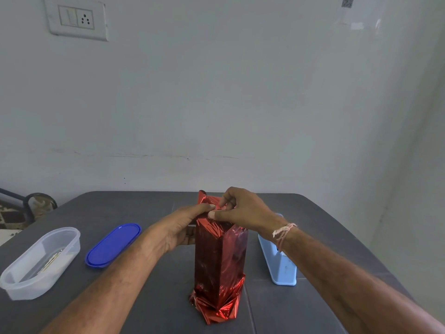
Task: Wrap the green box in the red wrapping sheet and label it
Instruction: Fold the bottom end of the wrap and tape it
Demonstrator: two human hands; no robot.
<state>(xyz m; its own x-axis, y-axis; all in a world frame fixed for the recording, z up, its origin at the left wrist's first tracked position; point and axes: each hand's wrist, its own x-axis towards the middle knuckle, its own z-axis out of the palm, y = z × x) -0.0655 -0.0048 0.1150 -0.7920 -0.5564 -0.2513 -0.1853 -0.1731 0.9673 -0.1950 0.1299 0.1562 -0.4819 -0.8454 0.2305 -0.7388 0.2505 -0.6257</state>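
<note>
Red wrapping sheet (220,259) is covering the upright box; left hand (183,227) and right hand (240,210) are pinching its 12 o'clock end folds. Next: flattening, then taping.

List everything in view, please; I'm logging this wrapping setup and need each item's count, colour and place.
wrapped box: one, shiny red sheet, upright at table centre, top end being folded
table: one, dark grey, under everything
clear tub: one, translucent, far left, lid off
lid: one, blue, flat between tub and box
blue holder: one, light blue, right of box
wall socket: one, white, upper left wall
left hand: one, fingers on the sheet's top
right hand: one, fingers pinching the top fold, thread on wrist
</note>
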